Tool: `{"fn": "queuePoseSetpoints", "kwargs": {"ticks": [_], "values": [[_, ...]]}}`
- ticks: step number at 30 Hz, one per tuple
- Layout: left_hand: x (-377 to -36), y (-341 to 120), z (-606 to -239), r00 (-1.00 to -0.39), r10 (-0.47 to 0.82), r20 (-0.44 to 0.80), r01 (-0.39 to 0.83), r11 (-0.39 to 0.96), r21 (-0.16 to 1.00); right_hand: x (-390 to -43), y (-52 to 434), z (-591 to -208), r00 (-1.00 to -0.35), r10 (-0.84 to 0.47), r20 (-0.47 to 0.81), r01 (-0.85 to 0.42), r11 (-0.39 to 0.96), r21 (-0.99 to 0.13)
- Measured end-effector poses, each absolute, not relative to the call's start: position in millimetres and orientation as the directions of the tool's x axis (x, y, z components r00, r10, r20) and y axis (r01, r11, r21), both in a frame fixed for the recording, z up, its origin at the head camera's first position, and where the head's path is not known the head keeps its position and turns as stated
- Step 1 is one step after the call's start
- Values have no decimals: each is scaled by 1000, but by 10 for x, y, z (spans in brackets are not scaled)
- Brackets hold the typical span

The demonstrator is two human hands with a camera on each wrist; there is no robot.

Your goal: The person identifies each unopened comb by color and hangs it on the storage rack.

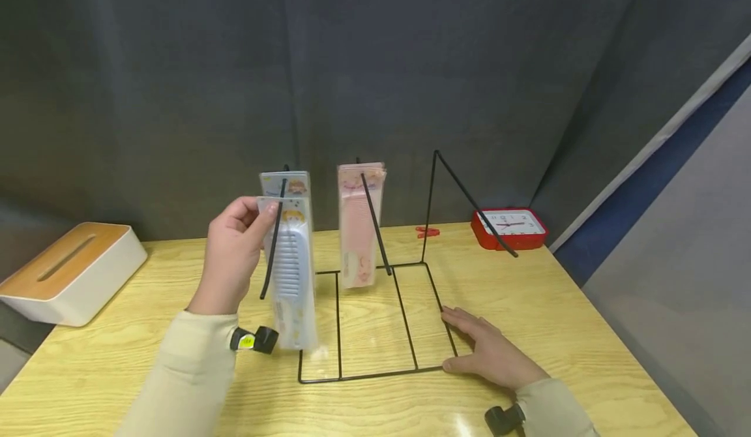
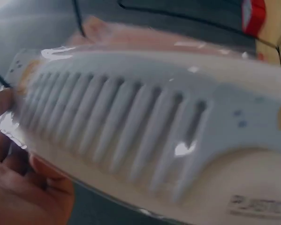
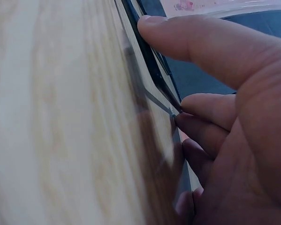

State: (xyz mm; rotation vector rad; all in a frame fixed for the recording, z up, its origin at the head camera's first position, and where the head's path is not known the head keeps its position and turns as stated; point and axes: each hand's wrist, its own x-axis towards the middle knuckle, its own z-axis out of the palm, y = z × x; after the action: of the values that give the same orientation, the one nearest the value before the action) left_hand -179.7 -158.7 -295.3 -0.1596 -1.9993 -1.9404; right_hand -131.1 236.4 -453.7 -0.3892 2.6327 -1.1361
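Head view showed the right hand (image 1: 493, 352) lying flat on the pale wooden worktop (image 1: 587, 332), its straight fingers pressing the near corner of the black wire rack (image 1: 375, 323), probably to keep it from sliding. Further in, the left hand (image 1: 231, 257) pinched the top of a pale blue wide-toothed comb in a clear packet (image 1: 293, 274), its grip tight, right at the rack's left slanted rod. A pink comb packet (image 1: 359, 225) hung on the middle rod. Behind stood a red square clock (image 1: 509, 227) and, far left, a white tissue box with a wooden lid (image 1: 67, 272).
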Motion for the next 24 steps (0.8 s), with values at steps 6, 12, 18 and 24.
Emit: {"fn": "queuePoseSetpoints", "kwargs": {"ticks": [6,12,18,24], "values": [[-2074,-1569,-2922,-883,-307,356,281,262,923,-1321,2370,-4538,-933,-338,-122,-145,665,-732],[-2160,-1562,-2936,-859,-341,382,250,371,894,-1334,2363,-4543,-933,-342,-115,-150,658,-738],[-2152,-1554,-3123,-854,-324,408,244,441,863,-1336,2363,-4549,-934,-340,-111,-153,660,-736],[-2096,-1586,-3469,-875,-271,401,244,468,849,-1339,2368,-4561,-942,-321,-102,-154,681,-716]]}}
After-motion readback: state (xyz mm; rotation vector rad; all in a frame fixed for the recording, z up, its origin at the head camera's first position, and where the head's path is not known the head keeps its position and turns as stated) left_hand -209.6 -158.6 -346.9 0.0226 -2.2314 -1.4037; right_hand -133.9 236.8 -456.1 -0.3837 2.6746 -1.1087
